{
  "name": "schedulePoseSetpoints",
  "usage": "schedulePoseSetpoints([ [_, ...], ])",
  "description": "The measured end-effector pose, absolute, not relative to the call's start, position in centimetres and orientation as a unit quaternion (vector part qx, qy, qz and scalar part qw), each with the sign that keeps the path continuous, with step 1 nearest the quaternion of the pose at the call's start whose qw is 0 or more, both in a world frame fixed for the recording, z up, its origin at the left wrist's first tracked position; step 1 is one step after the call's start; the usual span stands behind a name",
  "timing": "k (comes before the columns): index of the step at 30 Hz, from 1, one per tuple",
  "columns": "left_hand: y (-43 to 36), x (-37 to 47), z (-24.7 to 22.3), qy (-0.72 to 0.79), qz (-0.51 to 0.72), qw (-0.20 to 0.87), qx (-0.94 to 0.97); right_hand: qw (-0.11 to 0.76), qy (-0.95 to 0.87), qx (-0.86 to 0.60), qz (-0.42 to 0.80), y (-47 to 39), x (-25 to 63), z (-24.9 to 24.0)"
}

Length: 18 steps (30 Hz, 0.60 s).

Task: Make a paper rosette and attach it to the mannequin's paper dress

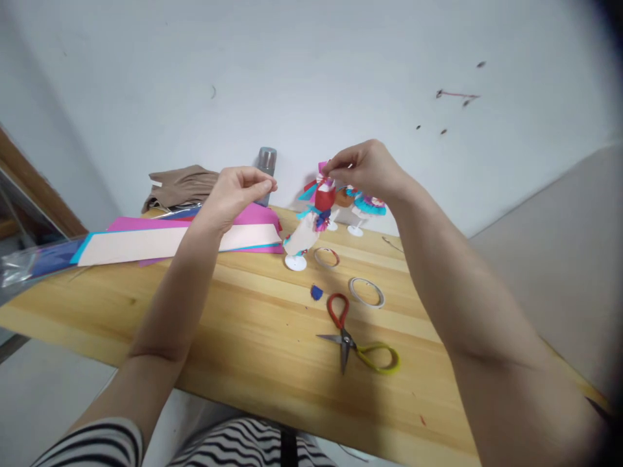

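My left hand (243, 191) is raised over the coloured paper, thumb and fingertips pressed together; whatever is in the pinch is too small to make out. My right hand (357, 167) pinches at the top of a small figure dressed in red, white and blue paper (324, 196); what exactly is between its fingers is hidden. Below stands a white round base (295, 262) under a cream paper skirt (302, 237). Behind my right hand are more decorated figures, one with a turquoise frill (370, 205).
Open scissors (345, 338) with red and yellow handles lie near two tape rings (366, 293) (326, 257) and a blue scrap (316, 292). Paper strips (131, 246), a brown cloth (182, 185) and a grey bottle (267, 165) are at the left and back.
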<state>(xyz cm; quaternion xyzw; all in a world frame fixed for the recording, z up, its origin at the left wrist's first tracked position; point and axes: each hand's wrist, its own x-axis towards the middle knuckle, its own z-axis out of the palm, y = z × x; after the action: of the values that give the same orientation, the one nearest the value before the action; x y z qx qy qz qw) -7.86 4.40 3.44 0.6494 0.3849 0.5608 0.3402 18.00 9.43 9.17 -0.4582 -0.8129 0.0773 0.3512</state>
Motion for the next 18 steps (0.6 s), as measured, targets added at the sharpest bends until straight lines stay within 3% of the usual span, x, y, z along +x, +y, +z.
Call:
schedulePoseSetpoints([
  [6,4.6,-8.5,3.8,0.386,0.563,0.332,0.651,0.329,-0.791,-0.516,0.011,14.1,18.4,10.4],
  [18,5.5,-8.5,3.8,0.411,0.538,0.345,0.650,0.285,-0.759,-0.583,-0.058,21.5,18.3,7.9],
])
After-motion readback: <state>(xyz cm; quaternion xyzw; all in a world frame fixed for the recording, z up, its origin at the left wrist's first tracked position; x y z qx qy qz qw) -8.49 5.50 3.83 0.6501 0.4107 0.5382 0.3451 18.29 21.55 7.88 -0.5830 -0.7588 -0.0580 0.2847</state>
